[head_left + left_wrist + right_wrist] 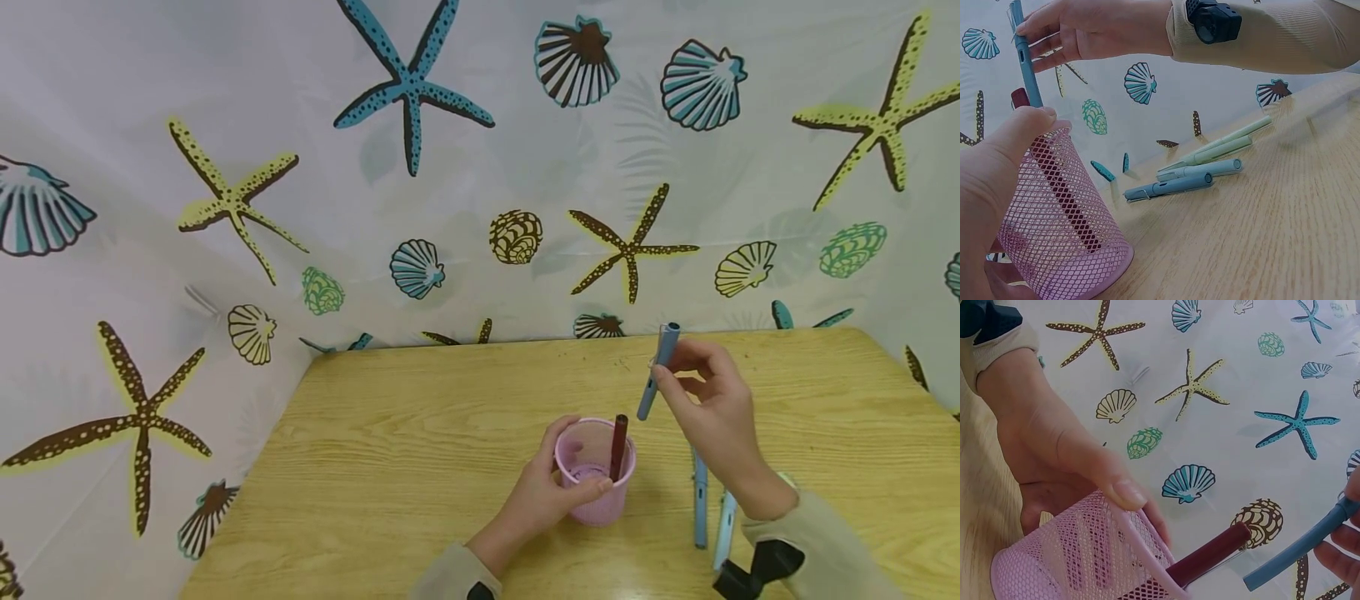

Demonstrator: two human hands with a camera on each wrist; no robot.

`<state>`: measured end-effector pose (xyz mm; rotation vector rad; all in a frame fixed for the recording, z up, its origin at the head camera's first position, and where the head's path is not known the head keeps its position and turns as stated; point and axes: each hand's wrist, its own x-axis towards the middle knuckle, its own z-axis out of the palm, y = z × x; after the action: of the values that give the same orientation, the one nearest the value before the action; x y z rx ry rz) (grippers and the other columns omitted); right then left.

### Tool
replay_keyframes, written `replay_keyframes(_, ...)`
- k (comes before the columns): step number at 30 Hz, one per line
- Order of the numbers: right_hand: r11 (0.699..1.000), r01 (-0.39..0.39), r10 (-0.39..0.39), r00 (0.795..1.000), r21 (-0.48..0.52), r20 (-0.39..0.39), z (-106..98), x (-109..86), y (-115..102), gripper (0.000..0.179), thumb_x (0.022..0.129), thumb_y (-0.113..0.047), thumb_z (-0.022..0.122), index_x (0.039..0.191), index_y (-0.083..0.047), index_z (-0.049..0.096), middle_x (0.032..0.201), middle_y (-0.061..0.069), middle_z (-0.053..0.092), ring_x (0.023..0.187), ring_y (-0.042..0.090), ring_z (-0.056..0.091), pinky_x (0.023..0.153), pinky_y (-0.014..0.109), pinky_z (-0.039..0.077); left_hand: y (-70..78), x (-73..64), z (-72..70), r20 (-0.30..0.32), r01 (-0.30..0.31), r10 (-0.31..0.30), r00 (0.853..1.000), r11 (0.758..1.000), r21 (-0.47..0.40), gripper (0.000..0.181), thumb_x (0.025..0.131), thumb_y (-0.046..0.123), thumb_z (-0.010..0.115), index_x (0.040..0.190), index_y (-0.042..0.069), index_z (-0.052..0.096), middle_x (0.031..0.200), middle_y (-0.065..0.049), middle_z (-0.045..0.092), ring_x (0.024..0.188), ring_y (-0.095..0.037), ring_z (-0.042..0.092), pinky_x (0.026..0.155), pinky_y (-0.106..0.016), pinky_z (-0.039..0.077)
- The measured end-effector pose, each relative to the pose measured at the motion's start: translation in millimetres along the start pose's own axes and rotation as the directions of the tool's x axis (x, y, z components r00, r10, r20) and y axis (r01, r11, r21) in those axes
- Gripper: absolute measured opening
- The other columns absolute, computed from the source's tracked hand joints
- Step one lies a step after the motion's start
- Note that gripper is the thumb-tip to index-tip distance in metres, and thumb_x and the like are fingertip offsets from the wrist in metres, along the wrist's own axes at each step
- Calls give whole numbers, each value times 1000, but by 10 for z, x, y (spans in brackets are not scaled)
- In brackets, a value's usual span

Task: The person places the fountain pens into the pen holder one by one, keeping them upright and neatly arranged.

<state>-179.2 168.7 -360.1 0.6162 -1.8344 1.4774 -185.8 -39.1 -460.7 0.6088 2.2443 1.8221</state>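
Note:
My left hand point(542, 492) grips a pink mesh pen cup point(600, 504) around its side, with the thumb over the rim. Inside the cup leans a dark red pen point(618, 448), its top end sticking out above the rim. Up and to the right of the cup, my right hand point(716, 408) pinches a blue pen point(660, 367) between thumb and fingers. That pen is tilted, its lower end just above and outside the rim in the head view. In the right wrist view, the blue pen point(1297, 547) is apart from the red pen point(1210, 553).
To the right on the wooden table point(420, 450) lie a darker blue pen point(701, 504) and a light blue pen point(724, 532). Beside them, two pale green pens point(1225, 148) show in the left wrist view. A curtain point(465, 167) printed with starfish and shells hangs behind the table.

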Motion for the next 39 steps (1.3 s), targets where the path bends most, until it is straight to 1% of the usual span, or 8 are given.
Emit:
replay_keyframes(9, 997, 47, -46, 999, 65, -8, 166, 61, -15, 32, 79, 19, 59, 109, 11, 52, 94, 15, 54, 83, 15, 57, 68, 20, 49, -7, -3, -7, 6, 0, 0, 1000, 1000, -10, 74, 79, 33, 75, 136, 42, 29, 132, -9, 46, 121, -25, 45, 90, -39, 44)
replay_keyframes(21, 996, 12, -18, 998, 91, 59, 346, -13, 25, 33, 78, 21, 60, 108, 9, 51, 95, 16, 54, 84, 16, 56, 69, 20, 49, 8, -10, -11, 9, -2, 2, 1000, 1000, -13, 72, 80, 33, 74, 136, 43, 30, 132, -3, 46, 122, -24, 44, 91, -41, 44)
replay_keyframes(29, 998, -32, 26, 994, 55, 105, 409, -167, 145, 32, 79, 16, 62, 108, 5, 52, 98, 11, 57, 86, 15, 57, 69, 22, 51, 27, -31, 2, 7, 9, -9, 1000, 1000, -24, 71, 81, 31, 73, 136, 41, 30, 134, -2, 44, 123, -25, 43, 90, -41, 44)
replay_keyframes(30, 998, -38, 33, 993, 48, 113, 410, -186, 162, 31, 80, 14, 62, 108, 4, 52, 98, 10, 56, 86, 15, 57, 69, 22, 51, 77, -46, -4, 12, 9, -8, 1000, 1000, -27, 71, 81, 31, 73, 137, 39, 30, 135, -4, 43, 123, -27, 43, 90, -41, 44)
replay_keyframes(34, 1000, -14, 14, 993, 7, 118, 423, -200, 22, 28, 78, 18, 61, 104, 9, 53, 93, 13, 57, 82, 17, 57, 68, 22, 50, 125, -57, -15, 26, -9, 10, 1000, 1000, -26, 72, 82, 29, 72, 139, 34, 29, 136, -9, 42, 123, -30, 42, 89, -42, 45)
replay_keyframes(36, 1000, -5, 7, 993, -14, 118, 426, -205, -54, 28, 77, 20, 61, 101, 11, 52, 89, 16, 56, 80, 18, 56, 68, 22, 49, 118, -53, -18, 29, -4, 4, 1000, 1000, -22, 72, 82, 30, 72, 139, 36, 28, 136, -9, 41, 123, -29, 42, 90, -41, 44)
replay_keyframes(37, 1000, -6, 8, 993, -24, 117, 428, -209, -94, 28, 76, 21, 61, 100, 12, 52, 88, 17, 56, 79, 19, 56, 68, 21, 48, 67, -37, -15, 26, -1, 1, 1000, 1000, -15, 73, 81, 31, 72, 138, 39, 27, 137, -8, 41, 123, -27, 42, 89, -40, 45)
replay_keyframes(39, 999, -34, 38, 991, -33, 128, 426, -243, -81, 27, 77, 20, 62, 100, 10, 53, 87, 16, 56, 79, 19, 55, 68, 22, 48, 22, -24, -15, 21, 3, -3, 1000, 1000, -4, 73, 81, 34, 72, 137, 43, 27, 137, -6, 42, 123, -25, 43, 89, -38, 45)
